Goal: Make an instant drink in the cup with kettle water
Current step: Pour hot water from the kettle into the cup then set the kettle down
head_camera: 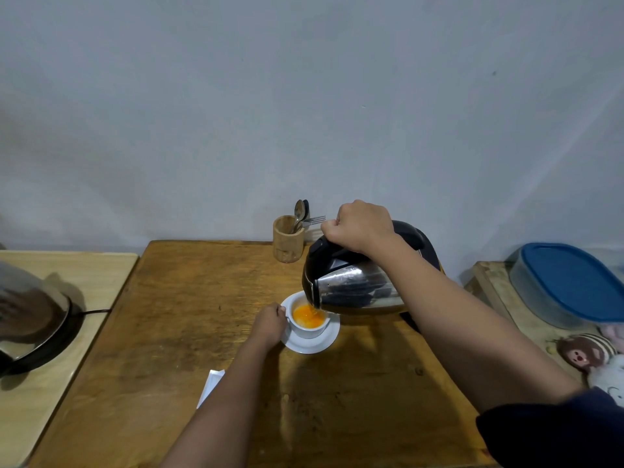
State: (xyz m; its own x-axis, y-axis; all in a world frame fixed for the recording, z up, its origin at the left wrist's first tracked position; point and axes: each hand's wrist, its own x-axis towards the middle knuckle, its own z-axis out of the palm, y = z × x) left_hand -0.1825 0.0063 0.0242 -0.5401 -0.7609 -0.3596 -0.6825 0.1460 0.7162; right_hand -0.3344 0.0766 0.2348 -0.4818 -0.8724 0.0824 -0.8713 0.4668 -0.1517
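A white cup (308, 327) stands on a white saucer (312, 344) in the middle of the wooden table (189, 332). Orange liquid fills the cup partway. My left hand (270, 324) grips the cup's handle on its left side. My right hand (359, 226) is closed around the black handle of a steel kettle (358, 288), which is tilted left with its spout over the cup, and water runs into the cup.
A wooden holder (287, 239) with spoons and a fork stands at the table's back edge. A white sachet (211, 386) lies near my left forearm. A pot on a black base (33, 329) sits on the left side table. A blue-lidded container (570, 285) and soft toys (587, 349) are at the right.
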